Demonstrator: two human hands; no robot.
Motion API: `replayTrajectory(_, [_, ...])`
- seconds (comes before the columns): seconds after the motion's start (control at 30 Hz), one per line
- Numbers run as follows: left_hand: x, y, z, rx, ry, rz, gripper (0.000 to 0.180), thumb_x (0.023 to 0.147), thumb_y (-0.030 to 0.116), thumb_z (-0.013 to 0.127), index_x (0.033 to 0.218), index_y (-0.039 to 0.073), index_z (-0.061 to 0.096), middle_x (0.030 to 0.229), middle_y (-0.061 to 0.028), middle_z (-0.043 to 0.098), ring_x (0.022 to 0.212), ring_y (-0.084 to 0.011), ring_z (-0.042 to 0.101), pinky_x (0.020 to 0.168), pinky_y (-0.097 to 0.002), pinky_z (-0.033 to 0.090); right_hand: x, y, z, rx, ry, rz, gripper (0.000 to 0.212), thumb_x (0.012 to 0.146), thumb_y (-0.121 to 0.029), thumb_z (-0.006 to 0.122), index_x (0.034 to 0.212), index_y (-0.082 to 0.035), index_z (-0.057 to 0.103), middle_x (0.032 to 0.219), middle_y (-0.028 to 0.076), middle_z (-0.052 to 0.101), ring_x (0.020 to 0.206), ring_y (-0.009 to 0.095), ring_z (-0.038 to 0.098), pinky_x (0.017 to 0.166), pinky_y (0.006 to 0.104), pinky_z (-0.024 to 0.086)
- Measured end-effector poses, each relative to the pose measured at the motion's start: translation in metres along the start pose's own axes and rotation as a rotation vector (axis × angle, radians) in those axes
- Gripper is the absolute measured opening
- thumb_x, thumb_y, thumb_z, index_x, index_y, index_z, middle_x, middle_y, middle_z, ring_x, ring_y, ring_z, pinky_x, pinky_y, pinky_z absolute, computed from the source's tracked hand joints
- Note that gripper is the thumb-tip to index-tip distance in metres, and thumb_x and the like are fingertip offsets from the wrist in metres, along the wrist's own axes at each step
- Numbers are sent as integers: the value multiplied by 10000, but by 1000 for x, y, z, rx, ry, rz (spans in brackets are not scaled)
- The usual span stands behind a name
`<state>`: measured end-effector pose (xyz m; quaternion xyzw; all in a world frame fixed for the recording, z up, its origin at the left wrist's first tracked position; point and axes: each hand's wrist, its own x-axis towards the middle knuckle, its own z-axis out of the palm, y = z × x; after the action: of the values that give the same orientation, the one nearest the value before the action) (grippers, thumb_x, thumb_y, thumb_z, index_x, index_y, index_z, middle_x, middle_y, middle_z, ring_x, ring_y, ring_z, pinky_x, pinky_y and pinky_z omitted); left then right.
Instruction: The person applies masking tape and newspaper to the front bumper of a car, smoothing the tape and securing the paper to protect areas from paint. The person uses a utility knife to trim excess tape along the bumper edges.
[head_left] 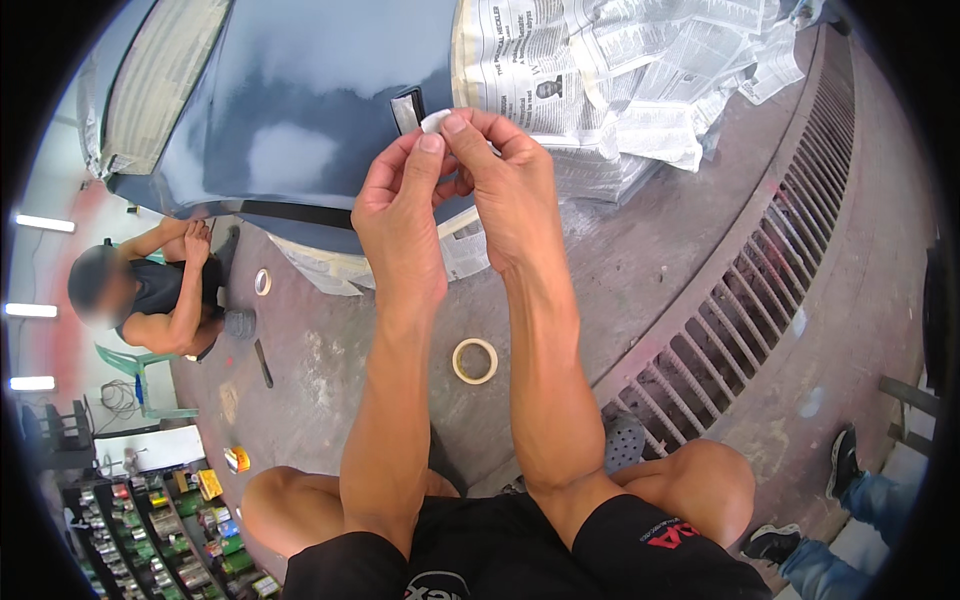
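Between my fingertips is a small white piece (434, 121), like paper or tape; which of the two I cannot tell. My left hand (402, 205) pinches one side of it with thumb and fingers. My right hand (508, 175) pinches the other side, close beside the left. Just beyond them is a blue-grey car body (310, 110) with a dark recessed fitting (406, 110), partly covered by a pale strip. Newspaper sheets (620, 90) edged with masking tape cover the car's right part.
On the floor lie a roll of masking tape (459, 362), another roll (257, 283) and a dark flat tool (263, 363). A metal floor grate (735, 300) curves along the right. A person (165, 300) sits at left; another's jeans (830, 570) show lower right. Shelves of cans (150, 520) stand lower left.
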<state>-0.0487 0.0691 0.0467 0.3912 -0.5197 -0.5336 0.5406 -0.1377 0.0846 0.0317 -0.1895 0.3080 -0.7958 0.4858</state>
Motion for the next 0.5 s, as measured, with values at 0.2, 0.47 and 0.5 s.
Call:
replayTrajectory(0.2, [11, -5, 3, -10, 88, 28, 250, 1046, 208, 753, 1159, -13, 721, 1028, -63, 754, 910, -139, 701, 792, -316, 570, 8, 5, 6, 22, 14, 44, 239, 1029, -174, 731, 1105, 51, 751, 902, 63, 734, 778, 103, 650, 676, 280, 538])
replayTrajectory(0.47, [29, -2, 10, 104, 200, 151, 204, 1034, 170, 743, 1102, -21, 730, 961, -51, 752, 818, -130, 680, 735, -298, 555, 15, 23, 17, -44, 154, -148, 283, 997, -127, 755, 1196, 68, 705, 932, 60, 707, 762, 95, 641, 631, 270, 525])
replayTrajectory(0.5, [32, -2, 11, 131, 229, 156, 198, 1033, 163, 741, 1098, -24, 731, 954, -51, 751, 811, -128, 680, 726, -294, 554, 14, 24, 18, -73, 202, -196, 298, 993, -117, 756, 1216, 69, 692, 938, 60, 700, 756, 96, 646, 623, 267, 526])
